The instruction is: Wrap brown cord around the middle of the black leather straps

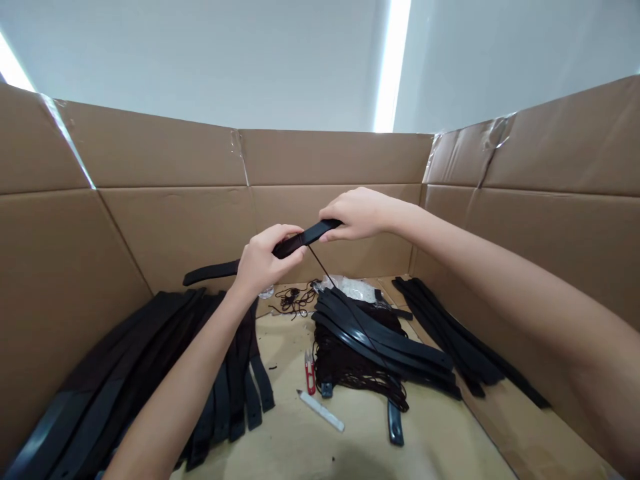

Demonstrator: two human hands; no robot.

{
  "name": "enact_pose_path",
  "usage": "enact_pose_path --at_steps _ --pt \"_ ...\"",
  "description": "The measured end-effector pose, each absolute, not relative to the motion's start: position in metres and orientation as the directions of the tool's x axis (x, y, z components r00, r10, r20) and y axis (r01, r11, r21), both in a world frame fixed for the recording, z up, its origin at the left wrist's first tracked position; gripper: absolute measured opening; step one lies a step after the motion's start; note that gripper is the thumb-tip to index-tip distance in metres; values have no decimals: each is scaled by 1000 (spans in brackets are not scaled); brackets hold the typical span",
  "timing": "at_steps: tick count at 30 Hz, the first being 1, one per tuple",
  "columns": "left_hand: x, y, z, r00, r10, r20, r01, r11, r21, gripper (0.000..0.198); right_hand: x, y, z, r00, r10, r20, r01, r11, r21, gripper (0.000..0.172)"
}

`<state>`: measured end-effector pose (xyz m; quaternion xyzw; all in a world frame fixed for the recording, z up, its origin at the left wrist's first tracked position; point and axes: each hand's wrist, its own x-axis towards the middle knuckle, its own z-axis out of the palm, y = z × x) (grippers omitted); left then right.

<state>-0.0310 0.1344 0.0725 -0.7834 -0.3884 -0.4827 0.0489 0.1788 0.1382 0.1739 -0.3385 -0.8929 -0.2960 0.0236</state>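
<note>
A long, curved black strip (316,232) is held in the air between my two hands. My left hand (265,259) grips it near the middle, thumb below and fingers above, where dark cord appears wound around it. My right hand (357,212) pinches the strip's right end. A thin dark cord (323,267) runs from the strip, close to my left fingertips, down toward the pile below. That pile has several black strips (380,333) lying on a bundle of dark brown cord (345,367).
Thread snips with red handles (311,375) and a whitish pen-like tool (321,410) lie on the table (280,427). More black strips (145,347) spread at left, others (450,333) at right. A clear plastic bag (355,288) sits behind. Cardboard walls (340,157) surround the table.
</note>
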Motion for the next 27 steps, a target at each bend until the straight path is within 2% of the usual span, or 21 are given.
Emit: enact_pose_path --at_steps 4,8,12,15,22,27 --pt "-39 138 69 210 577 789 605 -711 358 23 167 133 179 -756 615 226 627 579 522 39" --pt "-43 140 65 200 575 793 581 -721 377 22 159 132 185 -745 642 183 637 601 483 45" --pt "-47 140 64 226 573 788 579 -729 364 28 156 132 184 -761 622 184 622 620 478 40" --pt "-49 140 67 247 604 757 543 -734 408 30 157 131 179 -794 561 236 591 620 515 34" --pt "-55 137 84 372 739 562 408 -674 616 34 162 130 166 -833 429 349 550 578 603 27" --pt "-59 137 100 507 793 339 357 -550 755 39 163 131 156 -830 390 399 558 564 609 26"
